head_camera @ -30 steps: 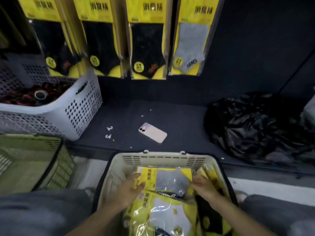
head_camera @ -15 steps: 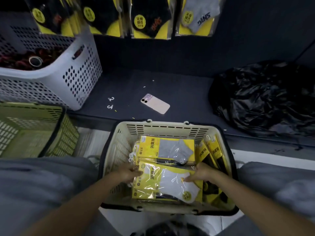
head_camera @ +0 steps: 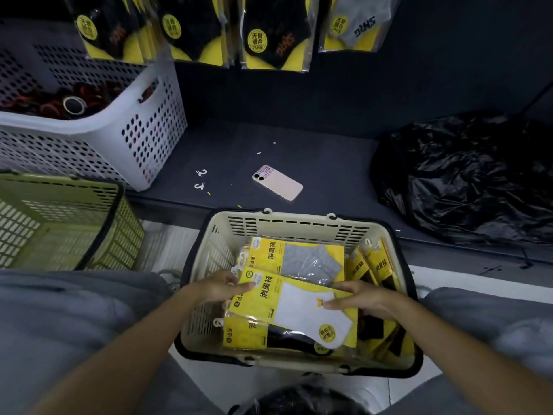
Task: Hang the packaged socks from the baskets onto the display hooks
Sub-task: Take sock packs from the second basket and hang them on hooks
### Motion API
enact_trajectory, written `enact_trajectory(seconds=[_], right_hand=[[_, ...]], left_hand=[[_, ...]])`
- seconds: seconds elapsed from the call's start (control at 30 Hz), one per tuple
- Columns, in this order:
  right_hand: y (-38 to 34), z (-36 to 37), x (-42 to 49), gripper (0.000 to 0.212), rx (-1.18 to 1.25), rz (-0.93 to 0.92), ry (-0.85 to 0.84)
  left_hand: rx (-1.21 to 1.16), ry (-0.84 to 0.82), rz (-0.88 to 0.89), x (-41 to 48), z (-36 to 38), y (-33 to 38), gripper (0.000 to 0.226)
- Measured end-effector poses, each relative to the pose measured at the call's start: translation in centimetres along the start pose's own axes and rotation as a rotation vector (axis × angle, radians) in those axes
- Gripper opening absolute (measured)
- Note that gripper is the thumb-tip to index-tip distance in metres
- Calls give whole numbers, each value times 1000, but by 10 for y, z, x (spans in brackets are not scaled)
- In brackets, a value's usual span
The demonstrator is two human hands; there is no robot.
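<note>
**In the cream basket, top pack taken at both ends**

Between the knees, just off the shelf's [head_camera: 299,151] near edge: gripping the top sock pack [head_camera: 299,307] with both hands. Left hand [head_camera: 215,287] pinching the header-card end, thumb over the card. Right hand [head_camera: 362,298] curled round the toe end, fingertips pressed on the film. Lying across the stack inside the cream basket [head_camera: 299,223], toward its near-left corner.

Probably very light, being thin card, a soft sock and a glossy sleeve. Bendy rather than stiff, likely slick under the fingers, not fragile but easy to crease. Best held by the card end, leaving the small white hanger there free for a display hook.

Containers, largest first:

- At the shelf's left end, against the back wall: a white basket [head_camera: 89,130] holding dim red-and-black items, too dark to name, plus a tape roll [head_camera: 73,104].
- At the shelf's right end: a crumpled black bag [head_camera: 463,181], contents hidden.
- On the floor below the shelf's near-left corner: a green basket [head_camera: 59,187] with slatted walls and a black rim.
- In the cream basket: a grey sock pack [head_camera: 305,259] at the far side, a black sock pack [head_camera: 269,336] under the held one, and more upright packs [head_camera: 374,265] on edge along the right wall.

Above the shelf's back edge: hanging packs [head_camera: 269,34], already up on the display.

Mid-shelf: a phone [head_camera: 276,182] face down, with two loose hangers [head_camera: 200,179] near its left.
</note>
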State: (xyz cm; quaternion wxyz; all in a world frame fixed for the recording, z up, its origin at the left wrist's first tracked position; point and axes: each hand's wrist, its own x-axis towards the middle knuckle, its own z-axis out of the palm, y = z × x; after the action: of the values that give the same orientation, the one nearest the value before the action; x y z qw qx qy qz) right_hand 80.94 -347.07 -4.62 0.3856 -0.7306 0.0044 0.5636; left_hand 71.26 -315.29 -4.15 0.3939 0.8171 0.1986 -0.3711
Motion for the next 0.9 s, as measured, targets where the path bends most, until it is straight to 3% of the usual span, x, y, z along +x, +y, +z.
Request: enact_trajectory(seconds=[0.07,0.13,0.27,0.47,0.6,0.7,0.8,0.9], right_hand=[[4,2,0,97,-112,9,-51],[6,4,1,97,-205,-6,-52],[6,7,0,88,-218,-52,0],[-26,-14,-20,57,8,-197,118],[-65,-25,-44,59,236,-379,156],[-97,-29,-62,58,394,-489,179],[-126,-24,-76,44,478,-575,158],[-145,-15,-86,56,514,-635,191]], left_hand=[[-16,-173,-43,-3,0,-4,64],[29,-288,-80,-3,7,-12,83],[43,-171,9,3,15,-16,79],[-389,181,175,-12,-33,15,54],[-729,112,476,-51,-90,56,41],[-993,16,705,-79,-116,85,56],[-990,20,737,-84,-100,117,66],[-980,172,764,-85,-78,151,44]])
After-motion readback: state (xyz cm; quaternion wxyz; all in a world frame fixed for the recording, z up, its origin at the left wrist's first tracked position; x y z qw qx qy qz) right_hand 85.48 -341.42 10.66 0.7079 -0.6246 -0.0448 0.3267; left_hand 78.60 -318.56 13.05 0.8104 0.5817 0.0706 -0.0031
